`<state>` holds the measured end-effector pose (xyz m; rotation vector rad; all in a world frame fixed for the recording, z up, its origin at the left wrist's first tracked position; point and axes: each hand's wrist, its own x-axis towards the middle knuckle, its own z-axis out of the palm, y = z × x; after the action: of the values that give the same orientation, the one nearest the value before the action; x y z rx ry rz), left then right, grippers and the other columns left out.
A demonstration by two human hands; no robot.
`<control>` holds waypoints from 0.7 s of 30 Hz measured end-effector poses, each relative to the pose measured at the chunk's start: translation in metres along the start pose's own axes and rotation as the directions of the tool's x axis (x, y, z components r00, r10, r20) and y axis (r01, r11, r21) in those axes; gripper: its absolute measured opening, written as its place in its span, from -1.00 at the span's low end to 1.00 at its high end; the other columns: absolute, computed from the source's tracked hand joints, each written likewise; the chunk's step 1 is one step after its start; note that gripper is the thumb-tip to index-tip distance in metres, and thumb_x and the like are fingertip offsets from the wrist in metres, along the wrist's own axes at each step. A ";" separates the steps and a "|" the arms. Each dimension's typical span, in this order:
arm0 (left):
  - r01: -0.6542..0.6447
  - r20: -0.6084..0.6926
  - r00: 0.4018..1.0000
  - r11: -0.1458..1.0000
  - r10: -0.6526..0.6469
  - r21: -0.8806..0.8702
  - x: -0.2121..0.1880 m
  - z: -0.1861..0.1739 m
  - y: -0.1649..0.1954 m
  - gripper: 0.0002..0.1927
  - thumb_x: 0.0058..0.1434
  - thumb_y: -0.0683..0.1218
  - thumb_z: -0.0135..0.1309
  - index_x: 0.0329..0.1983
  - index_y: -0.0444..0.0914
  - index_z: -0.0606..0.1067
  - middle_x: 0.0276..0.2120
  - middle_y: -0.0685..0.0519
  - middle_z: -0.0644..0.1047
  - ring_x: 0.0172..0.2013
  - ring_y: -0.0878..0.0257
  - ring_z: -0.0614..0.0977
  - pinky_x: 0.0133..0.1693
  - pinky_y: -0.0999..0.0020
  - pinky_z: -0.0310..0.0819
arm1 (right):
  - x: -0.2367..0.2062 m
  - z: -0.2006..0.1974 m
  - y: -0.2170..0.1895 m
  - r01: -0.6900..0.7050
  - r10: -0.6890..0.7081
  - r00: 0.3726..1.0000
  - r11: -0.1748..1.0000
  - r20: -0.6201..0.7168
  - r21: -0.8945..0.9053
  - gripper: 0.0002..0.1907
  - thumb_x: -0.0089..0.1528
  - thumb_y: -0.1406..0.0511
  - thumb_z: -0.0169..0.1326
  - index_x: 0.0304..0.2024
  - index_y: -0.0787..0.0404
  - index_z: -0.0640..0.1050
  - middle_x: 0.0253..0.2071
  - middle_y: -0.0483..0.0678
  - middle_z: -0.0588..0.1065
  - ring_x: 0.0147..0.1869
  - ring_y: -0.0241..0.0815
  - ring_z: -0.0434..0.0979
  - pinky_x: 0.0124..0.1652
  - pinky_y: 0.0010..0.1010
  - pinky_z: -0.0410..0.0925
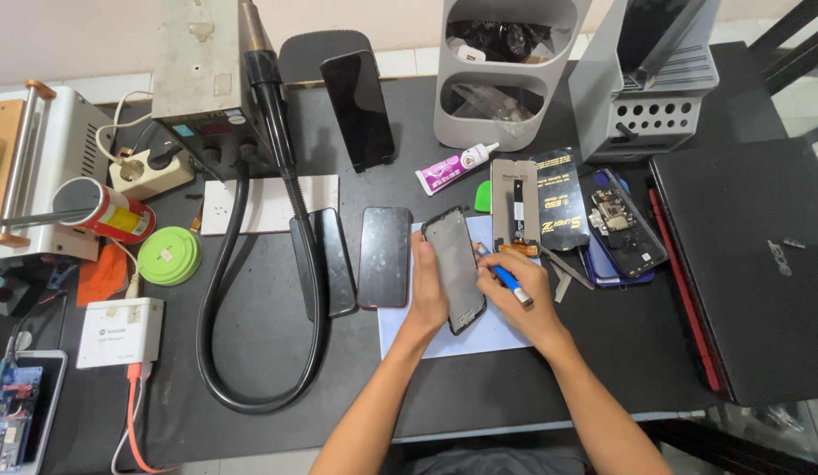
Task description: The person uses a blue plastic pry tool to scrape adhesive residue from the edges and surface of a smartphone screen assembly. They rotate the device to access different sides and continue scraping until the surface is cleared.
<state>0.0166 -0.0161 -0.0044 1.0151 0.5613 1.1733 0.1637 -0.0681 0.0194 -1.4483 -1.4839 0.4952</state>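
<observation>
At the centre of the frame, we see the flat black phone frame [455, 268] tilted over a pale paper sheet [479, 339], between both hands. Our left hand [428, 286] curls closed along its left edge; our right hand [523, 299] pinches a slim blue-handled tool [511, 283] against its right edge. The tool's tip is hidden. Two dark phones [365, 257] lie just left.

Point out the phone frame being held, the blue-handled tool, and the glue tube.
phone frame [455, 264]: head view, middle of its dark panel, held by the left hand [428, 295].
blue-handled tool [507, 280]: head view, blue shaft in the right hand [523, 303].
glue tube [453, 167]: head view, white body.
</observation>
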 end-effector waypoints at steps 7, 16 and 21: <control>-0.019 0.022 1.000 0.985 0.016 0.171 -0.003 0.002 0.007 -0.34 0.51 0.31 -0.50 0.23 -0.35 0.17 -0.06 -0.15 0.55 -0.07 0.17 0.61 0.04 0.29 0.52 | -0.001 0.001 -0.007 -0.008 0.009 1.000 1.000 -0.013 0.005 -0.85 0.15 0.43 0.21 -0.23 0.35 0.59 -0.36 0.00 0.52 -0.35 -0.24 0.58 -0.31 -0.45 0.41; -0.014 0.008 1.000 0.976 0.013 0.217 0.000 0.003 0.007 -0.33 0.50 0.32 -0.52 0.28 -0.34 0.12 -0.07 -0.15 0.53 -0.08 0.20 0.59 0.01 0.31 0.50 | -0.004 0.001 -0.010 0.057 -0.066 0.991 0.996 -0.120 -0.075 -0.86 0.22 0.45 0.16 -0.16 0.35 0.56 -0.26 0.03 0.50 -0.31 -0.19 0.57 -0.28 -0.42 0.40; 0.046 -0.049 0.998 0.997 -0.043 0.059 0.002 -0.002 0.000 -0.34 0.49 0.33 -0.48 0.23 -0.33 0.13 -0.12 -0.12 0.50 -0.21 0.21 0.57 -0.12 0.27 0.56 | -0.007 -0.030 -0.001 0.004 -0.020 0.983 0.996 -0.183 -0.088 -0.95 0.34 0.44 0.11 -0.17 0.35 0.53 -0.23 0.00 0.51 -0.26 -0.24 0.51 -0.25 -0.44 0.36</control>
<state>0.0157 -0.0135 -0.0048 1.0224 0.6570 1.1494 0.1871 -0.0845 0.0313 -1.5092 -1.3803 0.2834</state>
